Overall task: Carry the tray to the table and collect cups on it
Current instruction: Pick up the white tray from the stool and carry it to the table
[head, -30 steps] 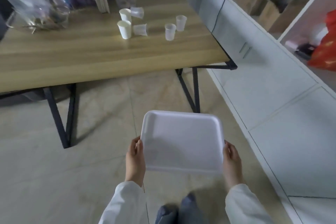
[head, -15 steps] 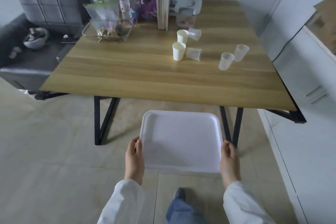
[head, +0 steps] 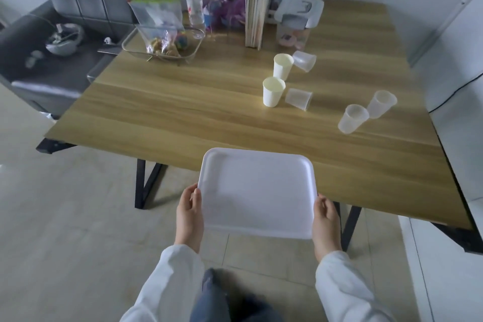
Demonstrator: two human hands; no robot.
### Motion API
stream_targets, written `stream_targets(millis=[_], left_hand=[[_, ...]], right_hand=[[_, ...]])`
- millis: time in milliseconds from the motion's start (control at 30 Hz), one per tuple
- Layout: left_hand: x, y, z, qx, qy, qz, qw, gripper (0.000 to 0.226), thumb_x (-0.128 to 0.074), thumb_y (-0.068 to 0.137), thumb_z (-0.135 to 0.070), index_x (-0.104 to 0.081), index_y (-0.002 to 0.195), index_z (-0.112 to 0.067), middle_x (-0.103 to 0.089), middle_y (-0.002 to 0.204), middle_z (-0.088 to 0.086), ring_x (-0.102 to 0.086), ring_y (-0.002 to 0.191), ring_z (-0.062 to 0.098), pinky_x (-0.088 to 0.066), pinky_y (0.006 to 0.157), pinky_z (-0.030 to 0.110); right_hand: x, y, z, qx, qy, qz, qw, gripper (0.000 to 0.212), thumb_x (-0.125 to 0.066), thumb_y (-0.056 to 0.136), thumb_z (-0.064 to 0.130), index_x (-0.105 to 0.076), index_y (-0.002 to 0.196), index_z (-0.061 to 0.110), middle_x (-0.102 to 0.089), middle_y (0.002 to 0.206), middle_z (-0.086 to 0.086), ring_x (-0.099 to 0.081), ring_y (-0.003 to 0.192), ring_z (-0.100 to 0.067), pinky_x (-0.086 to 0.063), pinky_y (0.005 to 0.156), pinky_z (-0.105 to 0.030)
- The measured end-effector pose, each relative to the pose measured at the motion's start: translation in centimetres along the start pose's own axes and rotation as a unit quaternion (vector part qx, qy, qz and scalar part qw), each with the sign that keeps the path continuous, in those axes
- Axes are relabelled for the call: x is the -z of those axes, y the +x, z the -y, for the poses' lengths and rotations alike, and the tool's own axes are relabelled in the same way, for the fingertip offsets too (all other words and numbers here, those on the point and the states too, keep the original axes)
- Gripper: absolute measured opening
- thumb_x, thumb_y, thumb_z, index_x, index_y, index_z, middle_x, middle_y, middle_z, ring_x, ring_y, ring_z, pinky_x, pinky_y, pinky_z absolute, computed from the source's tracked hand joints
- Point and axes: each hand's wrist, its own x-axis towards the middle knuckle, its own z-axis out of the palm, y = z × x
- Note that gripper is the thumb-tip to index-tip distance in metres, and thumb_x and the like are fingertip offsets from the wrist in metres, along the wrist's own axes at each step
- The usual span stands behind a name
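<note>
I hold an empty white tray (head: pixel 257 191) level in front of me, its far edge over the near edge of the wooden table (head: pixel 183 117). My left hand (head: pixel 189 213) grips its left side and my right hand (head: pixel 326 219) its right side. Further back on the table stand two white paper cups (head: pixel 273 91) (head: pixel 282 66). Beside them two clear plastic cups lie on their sides (head: pixel 298 97) (head: pixel 304 60). Two more clear cups (head: pixel 352 118) (head: pixel 381 103) stand upright near the table's right edge.
At the table's back stand a glass dish with a plastic bag (head: pixel 162 39), a water bottle (head: pixel 194 5), upright books (head: pixel 257 12) and a white box (head: pixel 298 12). A grey sofa (head: pixel 65 21) is at the left, white cabinets (head: pixel 457 112) at the right.
I have walked closer to the table and turned left. The table now fills the view and the tray's far edge overlaps its near edge. Both hands keep their grip.
</note>
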Motion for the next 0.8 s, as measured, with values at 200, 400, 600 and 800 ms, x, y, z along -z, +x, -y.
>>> stream_targets(millis=[200, 400, 600, 800], left_hand=[[-1.6, 5.6, -2.2, 0.005, -0.004, -0.008, 1.000, 0.024, -0.035, 0.097, -0.020, -0.055, 0.110, -0.015, -0.059, 0.094, 0.000, -0.053, 0.087, 0.015, -0.040, 0.067, 0.017], [-2.1, 12.7, -5.6, -0.008, -0.011, 0.004, 1.000, 0.022, -0.036, 0.096, -0.020, -0.056, 0.106, -0.017, -0.058, 0.090, -0.004, -0.053, 0.081, 0.011, -0.040, 0.066, 0.017], [-1.9, 19.1, -8.0, -0.019, -0.006, 0.009, 1.000, 0.026, -0.036, 0.097, -0.020, -0.056, 0.112, -0.016, -0.059, 0.095, -0.003, -0.053, 0.086, 0.012, -0.039, 0.069, 0.016], [-1.6, 23.0, -8.6, -0.018, 0.010, -0.017, 1.000, 0.028, -0.036, 0.097, -0.020, -0.055, 0.116, -0.012, -0.058, 0.104, 0.003, -0.051, 0.093, 0.016, -0.039, 0.072, 0.021]], right_hand=[[-3.2, 4.9, 3.0, 0.011, 0.003, -0.004, 1.000, 0.018, -0.034, 0.094, 0.024, -0.050, 0.099, 0.020, -0.056, 0.100, -0.002, -0.051, 0.089, -0.021, -0.037, 0.077, -0.032], [-7.6, 9.0, 6.6, 0.007, 0.007, -0.028, 1.000, 0.029, -0.036, 0.094, 0.026, -0.052, 0.115, 0.012, -0.054, 0.106, -0.003, -0.050, 0.095, -0.022, -0.038, 0.081, -0.032], [-11.8, 12.0, 10.3, -0.005, 0.014, -0.008, 1.000, 0.023, -0.035, 0.094, 0.028, -0.049, 0.111, 0.021, -0.053, 0.105, -0.001, -0.050, 0.095, -0.020, -0.037, 0.080, -0.032], [-14.3, 15.1, 12.0, 0.009, 0.024, 0.039, 0.999, 0.016, -0.041, 0.093, 0.025, -0.052, 0.104, 0.024, -0.057, 0.097, 0.010, -0.052, 0.094, -0.012, -0.041, 0.076, -0.024]])
